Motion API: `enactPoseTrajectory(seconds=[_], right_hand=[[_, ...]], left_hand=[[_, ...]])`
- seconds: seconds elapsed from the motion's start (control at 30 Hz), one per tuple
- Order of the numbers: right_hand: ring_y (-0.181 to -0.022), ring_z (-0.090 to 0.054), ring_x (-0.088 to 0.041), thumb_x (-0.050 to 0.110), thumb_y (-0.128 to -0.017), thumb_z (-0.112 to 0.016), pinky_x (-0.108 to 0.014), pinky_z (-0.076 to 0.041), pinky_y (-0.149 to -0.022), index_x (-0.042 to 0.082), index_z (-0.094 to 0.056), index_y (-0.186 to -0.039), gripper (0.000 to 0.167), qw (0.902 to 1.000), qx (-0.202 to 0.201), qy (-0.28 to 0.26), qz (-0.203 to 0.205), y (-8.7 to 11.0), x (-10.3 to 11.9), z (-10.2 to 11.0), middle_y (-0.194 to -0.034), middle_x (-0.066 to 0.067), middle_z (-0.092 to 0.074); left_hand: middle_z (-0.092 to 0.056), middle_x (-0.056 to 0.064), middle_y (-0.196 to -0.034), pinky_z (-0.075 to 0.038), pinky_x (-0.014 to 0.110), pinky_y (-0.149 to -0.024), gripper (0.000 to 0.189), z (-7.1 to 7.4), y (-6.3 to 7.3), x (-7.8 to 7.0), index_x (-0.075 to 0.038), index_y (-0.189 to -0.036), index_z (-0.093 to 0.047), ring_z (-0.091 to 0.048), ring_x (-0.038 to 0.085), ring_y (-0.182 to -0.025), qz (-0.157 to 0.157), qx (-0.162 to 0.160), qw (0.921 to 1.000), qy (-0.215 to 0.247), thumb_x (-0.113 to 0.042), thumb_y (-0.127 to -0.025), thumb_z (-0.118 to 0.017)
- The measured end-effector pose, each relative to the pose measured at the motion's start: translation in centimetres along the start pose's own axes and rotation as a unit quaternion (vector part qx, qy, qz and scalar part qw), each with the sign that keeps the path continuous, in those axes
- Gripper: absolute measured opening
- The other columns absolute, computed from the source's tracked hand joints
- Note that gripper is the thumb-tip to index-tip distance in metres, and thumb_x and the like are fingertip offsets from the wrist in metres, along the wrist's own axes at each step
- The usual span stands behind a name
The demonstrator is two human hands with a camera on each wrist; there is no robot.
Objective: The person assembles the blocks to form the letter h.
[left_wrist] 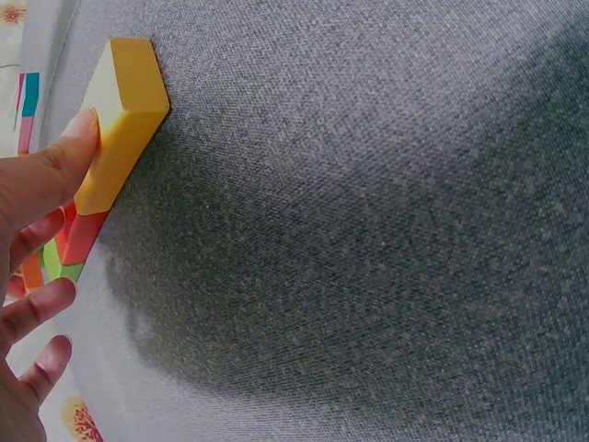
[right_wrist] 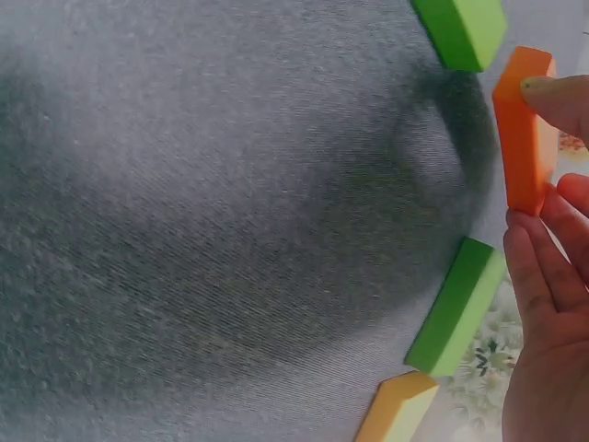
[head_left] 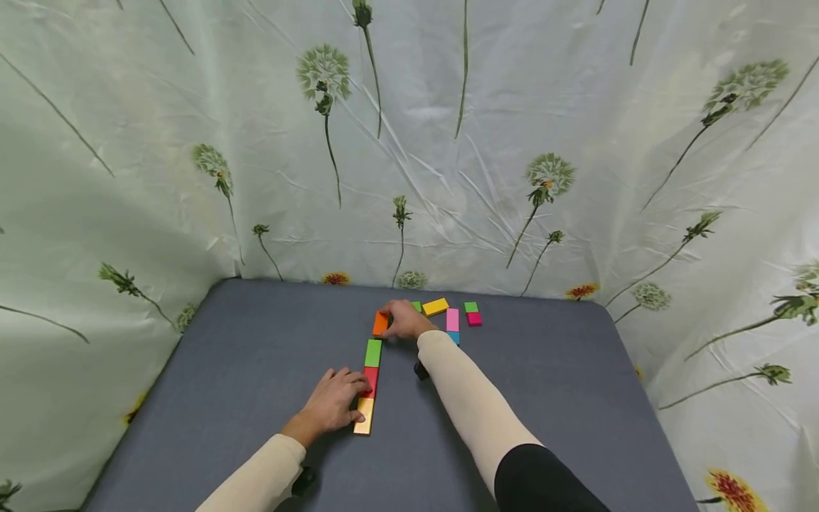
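Observation:
My right hand (head_left: 409, 320) pinches an orange block (right_wrist: 517, 138) by its ends, thumb at one end and fingertips at the other. Below it in the head view, a green block (head_left: 373, 353), a red block (head_left: 370, 377) and a yellow block (head_left: 362, 424) run end to end in a slightly slanted row. My left hand (head_left: 333, 400) lies over the left side of that row. Its thumb rests on the top face of the yellow block (left_wrist: 133, 92), while the other fingers spread loosely near the red block (left_wrist: 85, 238).
Behind the right hand lie another green block (right_wrist: 457, 308), a yellow block (head_left: 436, 306), a pink block (head_left: 453, 320) and a blue block (head_left: 454, 337). Farther right, a small green block (head_left: 470, 307) touches a crimson block (head_left: 474, 319). A flowered curtain borders the grey table (head_left: 544, 398).

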State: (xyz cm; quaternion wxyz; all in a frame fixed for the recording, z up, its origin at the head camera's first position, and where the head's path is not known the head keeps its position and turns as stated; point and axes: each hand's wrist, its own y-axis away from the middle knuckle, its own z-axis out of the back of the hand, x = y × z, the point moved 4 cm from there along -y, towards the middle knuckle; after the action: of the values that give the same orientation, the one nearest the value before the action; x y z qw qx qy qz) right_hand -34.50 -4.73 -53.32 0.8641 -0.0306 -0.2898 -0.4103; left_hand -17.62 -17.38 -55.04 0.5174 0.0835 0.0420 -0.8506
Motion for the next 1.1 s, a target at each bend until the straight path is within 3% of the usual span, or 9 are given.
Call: enactPoseTrajectory(seconds=[0.23, 0.5, 0.87, 1.1], right_hand=[[-0.117, -0.053, -0.026, 0.016, -0.085, -0.074, -0.036, -0.042, -0.098, 0.002, -0.056, -0.133, 0.053, 0.9996, 0.006, -0.012, -0.023, -0.3, 0.0, -0.9, -0.129, -0.011, -0.059], [-0.113, -0.056, -0.024, 0.013, -0.085, -0.074, -0.034, -0.045, -0.095, 0.001, -0.053, -0.135, 0.056, 0.9986, 0.005, -0.042, -0.030, -0.3, -0.1, -1.6, -0.130, -0.013, -0.058], [-0.123, -0.052, -0.028, 0.011, -0.085, -0.073, -0.038, -0.040, -0.102, -0.001, -0.056, -0.131, 0.050, 0.9980, -0.009, -0.063, -0.002, -0.2, -0.4, -1.8, -0.131, -0.014, -0.058], [-0.127, -0.049, -0.026, 0.012, -0.088, -0.071, -0.038, -0.038, -0.104, 0.002, -0.057, -0.131, 0.047, 0.9966, -0.031, -0.075, -0.010, 0.0, -0.6, -2.3, -0.134, -0.012, -0.056]], left_hand=[[-0.064, -0.003, -0.110, -0.039, 0.039, -0.080, 0.046, -0.1, 0.0, 0.0, -0.016, -0.105, -0.071, -0.053, 0.019, -0.099, -0.003, -0.002, 1.0000, 0.005, -0.036, -0.067, -0.087], [-0.064, -0.003, -0.109, -0.040, 0.038, -0.080, 0.046, 0.1, 0.2, -0.1, -0.017, -0.105, -0.071, -0.054, 0.018, -0.098, -0.011, -0.012, 0.9999, 0.002, -0.038, -0.066, -0.087], [-0.064, -0.004, -0.109, -0.040, 0.038, -0.080, 0.046, 0.2, 0.3, -0.1, -0.017, -0.103, -0.071, -0.055, 0.017, -0.098, -0.017, -0.027, 0.9995, -0.006, -0.038, -0.065, -0.087], [-0.064, -0.005, -0.108, -0.040, 0.038, -0.079, 0.046, 0.2, 0.3, -0.1, -0.017, -0.103, -0.071, -0.055, 0.017, -0.098, -0.017, -0.028, 0.9994, -0.009, -0.038, -0.065, -0.087]])
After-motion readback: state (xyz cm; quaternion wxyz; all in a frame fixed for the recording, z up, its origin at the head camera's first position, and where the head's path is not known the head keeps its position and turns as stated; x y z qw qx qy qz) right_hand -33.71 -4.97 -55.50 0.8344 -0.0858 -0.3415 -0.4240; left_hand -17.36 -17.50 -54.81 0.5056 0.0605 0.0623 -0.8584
